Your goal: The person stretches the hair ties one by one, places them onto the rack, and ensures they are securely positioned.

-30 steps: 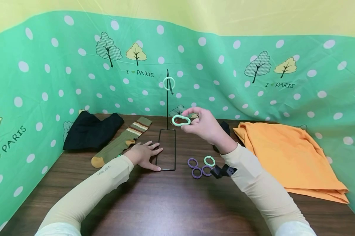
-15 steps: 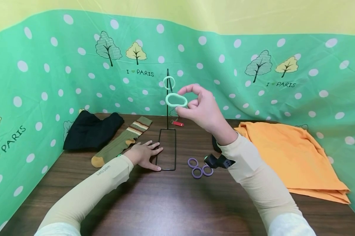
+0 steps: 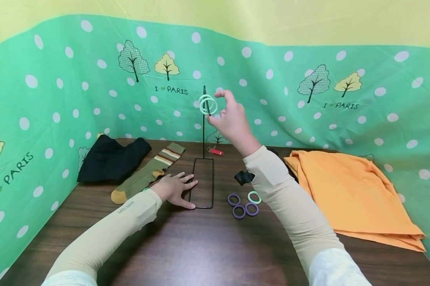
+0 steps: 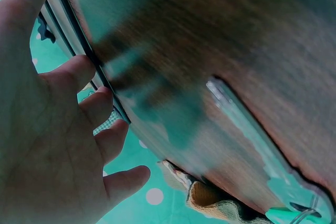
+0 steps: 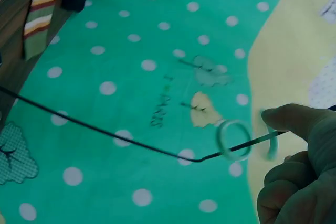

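Note:
My right hand (image 3: 233, 119) is raised at the hooked arm of a thin black wire stand (image 3: 203, 137). Its index finger (image 5: 294, 119) and thumb stand apart beside a round pale green hair tie (image 5: 272, 142), which encircles the hook's tip. The index fingertip is right at the tie's edge. Farther in on the same hook hangs another green hair tie (image 5: 219, 140). With fingers spread, my left hand (image 3: 172, 188) rests on the left side of the stand's rectangular base (image 3: 213, 182); its fingertips lie against the black bar (image 4: 79, 22) in the left wrist view.
Three purple hair ties (image 3: 233, 211) and a green one (image 3: 248, 198) lie right of the base. An olive sock (image 3: 140, 178), black cloth (image 3: 111, 159) and a key (image 4: 247, 129) are at left. Orange cloth (image 3: 347, 190) lies at right, a red tag (image 3: 216, 151) behind the stand.
My right hand has risen and moved left to the hook, bringing the hair tie onto its tip. The squeezed tie is round now and the pinch has loosened. My left hand has stayed put.

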### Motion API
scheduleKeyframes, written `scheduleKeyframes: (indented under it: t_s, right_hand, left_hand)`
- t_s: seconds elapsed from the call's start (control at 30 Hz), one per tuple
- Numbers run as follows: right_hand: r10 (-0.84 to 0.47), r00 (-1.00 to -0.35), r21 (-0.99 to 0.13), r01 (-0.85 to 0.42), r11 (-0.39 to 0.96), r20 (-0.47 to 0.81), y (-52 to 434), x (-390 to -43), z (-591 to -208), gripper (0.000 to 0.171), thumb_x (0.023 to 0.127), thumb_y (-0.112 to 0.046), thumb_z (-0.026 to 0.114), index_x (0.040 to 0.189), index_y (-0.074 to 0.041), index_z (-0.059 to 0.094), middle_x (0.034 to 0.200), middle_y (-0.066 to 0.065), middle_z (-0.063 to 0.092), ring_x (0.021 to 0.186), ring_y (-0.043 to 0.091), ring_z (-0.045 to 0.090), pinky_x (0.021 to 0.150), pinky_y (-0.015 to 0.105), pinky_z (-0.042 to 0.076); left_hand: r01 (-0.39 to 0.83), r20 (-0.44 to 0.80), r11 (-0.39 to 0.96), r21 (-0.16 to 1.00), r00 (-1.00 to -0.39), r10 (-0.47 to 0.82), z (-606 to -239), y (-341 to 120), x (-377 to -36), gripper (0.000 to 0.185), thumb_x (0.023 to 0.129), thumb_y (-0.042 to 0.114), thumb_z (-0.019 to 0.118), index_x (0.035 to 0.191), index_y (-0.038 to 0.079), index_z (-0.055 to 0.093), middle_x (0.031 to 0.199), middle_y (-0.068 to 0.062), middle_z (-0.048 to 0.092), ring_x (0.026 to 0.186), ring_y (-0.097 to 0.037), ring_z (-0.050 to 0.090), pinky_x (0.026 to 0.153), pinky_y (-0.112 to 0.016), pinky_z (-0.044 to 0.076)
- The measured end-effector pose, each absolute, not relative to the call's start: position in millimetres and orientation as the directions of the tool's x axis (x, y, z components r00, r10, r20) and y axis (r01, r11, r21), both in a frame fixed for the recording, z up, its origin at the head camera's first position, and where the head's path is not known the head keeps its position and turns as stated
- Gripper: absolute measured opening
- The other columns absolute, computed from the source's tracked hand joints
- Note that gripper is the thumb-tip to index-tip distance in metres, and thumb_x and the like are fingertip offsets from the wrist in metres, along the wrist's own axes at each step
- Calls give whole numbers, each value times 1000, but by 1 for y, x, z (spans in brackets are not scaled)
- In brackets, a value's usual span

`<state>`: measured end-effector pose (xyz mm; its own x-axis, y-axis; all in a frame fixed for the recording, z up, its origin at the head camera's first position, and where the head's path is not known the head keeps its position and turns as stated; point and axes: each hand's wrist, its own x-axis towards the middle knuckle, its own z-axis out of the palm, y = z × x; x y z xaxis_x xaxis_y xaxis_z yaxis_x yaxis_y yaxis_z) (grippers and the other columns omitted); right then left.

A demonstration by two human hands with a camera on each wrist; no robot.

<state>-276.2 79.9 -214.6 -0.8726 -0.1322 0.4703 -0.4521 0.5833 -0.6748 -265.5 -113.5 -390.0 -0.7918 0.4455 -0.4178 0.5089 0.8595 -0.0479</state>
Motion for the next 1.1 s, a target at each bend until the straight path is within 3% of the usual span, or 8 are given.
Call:
scheduleKeyframes:
  t_s: [0.2,0.6,0.9,1.1]
  right_hand:
    - [-102,-913,-754,-385,533,394,88,-286,-229,56,79,-18,73,127,-17,44,49,-3,26,41,12,26,42,24,29]
    - [-204,-956,-912,-269,310,213,113,-275,-260,56,78,-15,75,127,-18,50,46,-5,23,39,11,21,39,25,22]
    - [-327,-939,-937,-202,285,103,134,-271,-289,58,78,-10,74,128,-23,48,47,-6,21,39,11,19,39,26,21]
    - [-343,-939,-936,-148,320,31,147,-271,-306,55,80,-10,72,128,-23,49,46,-6,24,37,10,21,38,24,22]
  left_hand:
    - [516,-406,856,-36,-790,459,-392,-114,-266,94,72,81,44,148,36,14,157,8,7,145,-24,7,110,-57,16]
    - [513,-421,858,-36,-786,453,-392,-113,-267,95,71,82,43,148,36,12,157,8,6,145,-24,6,110,-57,15]
    - [513,-427,857,-39,-784,450,-393,-114,-267,96,71,83,42,149,36,11,157,8,5,145,-24,5,110,-57,15]
    - [514,-425,857,-36,-784,453,-392,-114,-267,96,71,82,43,149,36,10,157,9,5,145,-24,6,110,-57,16]
